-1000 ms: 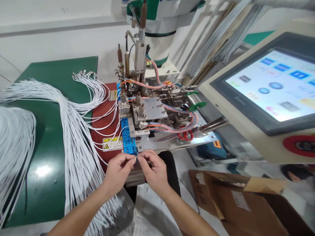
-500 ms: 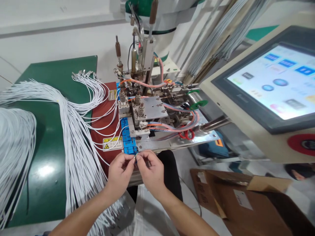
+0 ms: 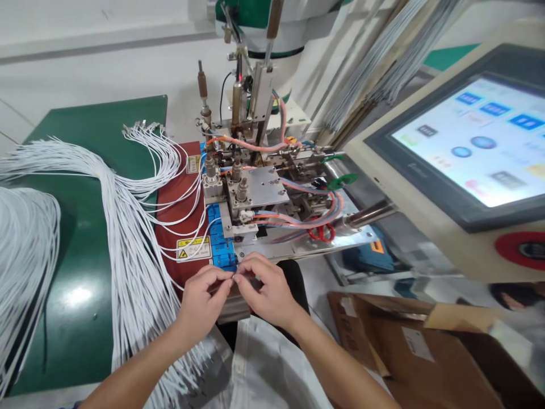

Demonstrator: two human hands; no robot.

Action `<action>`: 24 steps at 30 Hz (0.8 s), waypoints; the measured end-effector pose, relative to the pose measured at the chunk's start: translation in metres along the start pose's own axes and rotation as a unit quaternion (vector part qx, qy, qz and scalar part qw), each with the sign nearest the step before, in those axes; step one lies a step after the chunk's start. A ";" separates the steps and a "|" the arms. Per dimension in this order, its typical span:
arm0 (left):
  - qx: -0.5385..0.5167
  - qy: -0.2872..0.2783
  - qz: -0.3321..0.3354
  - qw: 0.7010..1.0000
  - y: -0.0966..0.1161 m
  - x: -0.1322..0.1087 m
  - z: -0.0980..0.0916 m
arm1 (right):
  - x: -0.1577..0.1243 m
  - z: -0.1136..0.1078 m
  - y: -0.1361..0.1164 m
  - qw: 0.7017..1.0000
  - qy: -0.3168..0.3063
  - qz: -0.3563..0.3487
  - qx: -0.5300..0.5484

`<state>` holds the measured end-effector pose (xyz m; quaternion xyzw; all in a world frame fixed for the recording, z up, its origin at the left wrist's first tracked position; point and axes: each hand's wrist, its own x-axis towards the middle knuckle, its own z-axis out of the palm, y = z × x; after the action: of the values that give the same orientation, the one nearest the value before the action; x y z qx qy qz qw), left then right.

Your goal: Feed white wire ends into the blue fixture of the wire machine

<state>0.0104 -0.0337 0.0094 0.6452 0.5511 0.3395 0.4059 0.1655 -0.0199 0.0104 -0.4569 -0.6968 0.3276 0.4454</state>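
My left hand (image 3: 201, 301) and my right hand (image 3: 264, 289) meet fingertip to fingertip just in front of the blue fixture blocks (image 3: 221, 241) of a small machine (image 3: 255, 193). Both hands are pinched shut around the end of a thin white wire (image 3: 234, 276), whose tip shows between the fingers. A thick bundle of white wires (image 3: 128, 238) lies left of my left hand and fans across the green table (image 3: 80, 295) and the red plate (image 3: 174, 193). Several wire ends are seated in the blue blocks.
A touchscreen panel (image 3: 468, 142) with a red button (image 3: 522, 250) stands at the right. Below it sits an open cardboard box (image 3: 417, 346). A second white wire bundle (image 3: 21, 250) lies at the far left. Grey wire bundles (image 3: 383, 57) hang behind the machine.
Both hands stay pinched together at the same spot, shifting only slightly. The vertical cylinder assembly at the machine's back has moved to the right.
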 end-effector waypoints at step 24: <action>-0.086 0.012 -0.091 0.992 -0.008 0.001 0.009 | -0.011 0.020 0.010 0.978 0.076 0.157 0.113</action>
<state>0.0149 -0.0338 -0.0019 0.5510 0.5809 0.3550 0.4826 0.1531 -0.0274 -0.0097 -0.5308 -0.5389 0.4350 0.4885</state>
